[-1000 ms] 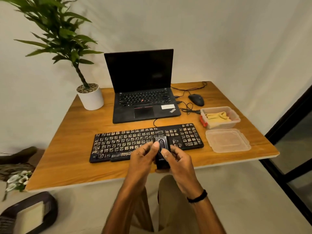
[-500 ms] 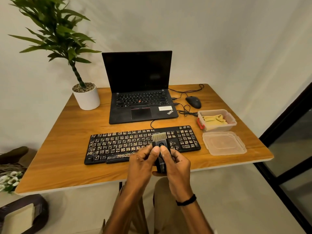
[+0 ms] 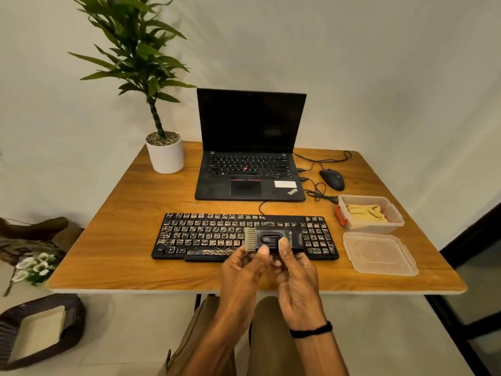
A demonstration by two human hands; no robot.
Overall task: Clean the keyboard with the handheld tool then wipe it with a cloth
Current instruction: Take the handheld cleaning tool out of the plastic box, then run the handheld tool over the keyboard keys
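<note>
A dirty black keyboard (image 3: 206,234) lies across the front of the wooden table (image 3: 113,240). Just above its right half I hold a black handheld cleaning tool (image 3: 271,238) sideways, its pale bristle end pointing left. My left hand (image 3: 244,270) pinches the tool near the bristles with thumb and fingers. My right hand (image 3: 295,278) grips the tool's body, thumb on top. A yellow cloth (image 3: 366,213) lies folded in an open plastic box (image 3: 390,221) at the right.
The box lid (image 3: 379,253) lies near the table's right front corner. An open laptop (image 3: 249,158), a mouse (image 3: 332,179) with cables and a potted plant (image 3: 164,151) stand at the back. A dark basket (image 3: 38,329) sits on the floor to the left.
The tool has turned from upright to lying sideways, bristles now pointing left, and has been lifted slightly over the keyboard. Both hands keep hold of it.
</note>
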